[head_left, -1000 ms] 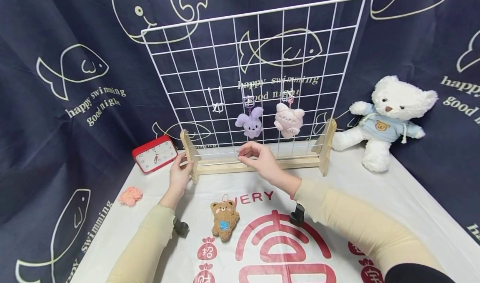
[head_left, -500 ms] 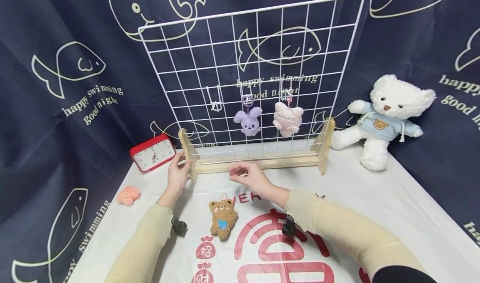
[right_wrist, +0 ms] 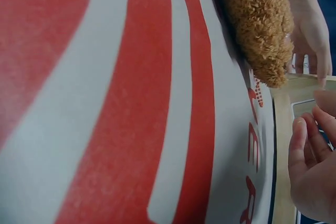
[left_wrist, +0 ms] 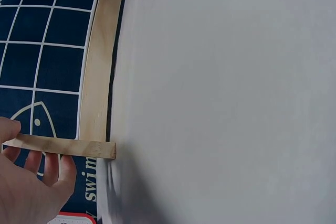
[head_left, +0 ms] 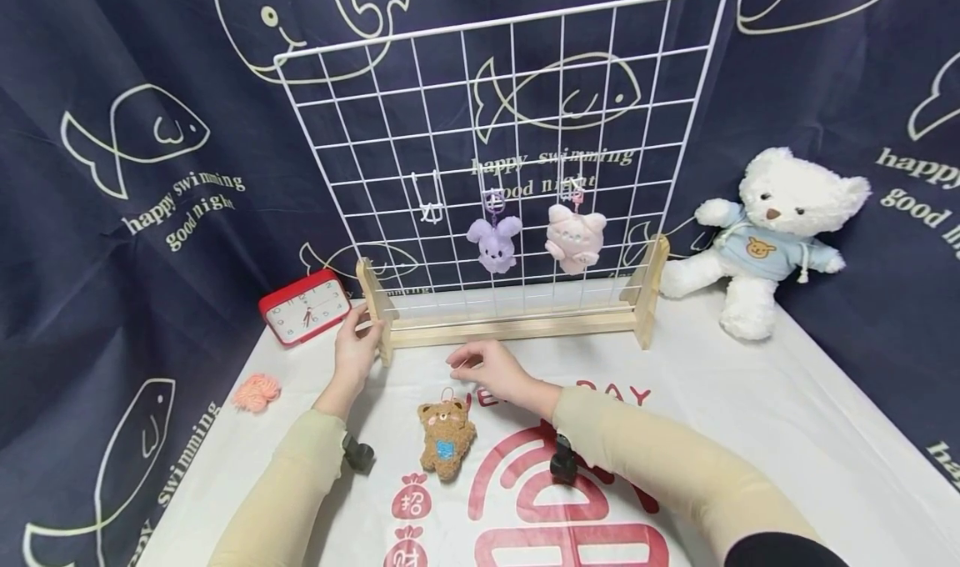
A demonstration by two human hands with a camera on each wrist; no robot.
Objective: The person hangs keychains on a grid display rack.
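My left hand (head_left: 356,350) holds the left end post (left_wrist: 63,145) of the wooden stand, thumb on one side and fingers on the other in the left wrist view. Above the table my right hand (head_left: 495,373) holds nothing, its fingers loosely bent. Its fingertips are just beyond the thin loop (head_left: 447,394) of a brown plush bear keychain (head_left: 446,439), which lies face up on the cloth. In the right wrist view the bear's curly fur (right_wrist: 262,24) is near that hand. On the white wire grid (head_left: 513,75) hang a purple bunny keychain (head_left: 495,244) and a pink plush keychain (head_left: 575,239).
White hooks (head_left: 431,208) with nothing on them hang at the grid's left. A red clock (head_left: 305,307) stands beside the stand, with a peach yarn bundle (head_left: 257,393) in front. At right sits a white teddy bear (head_left: 772,233). Dark printed fabric forms the backdrop.
My right hand has come down and left from in front of the grid to just beyond the brown bear's loop. My left hand keeps its hold on the stand.
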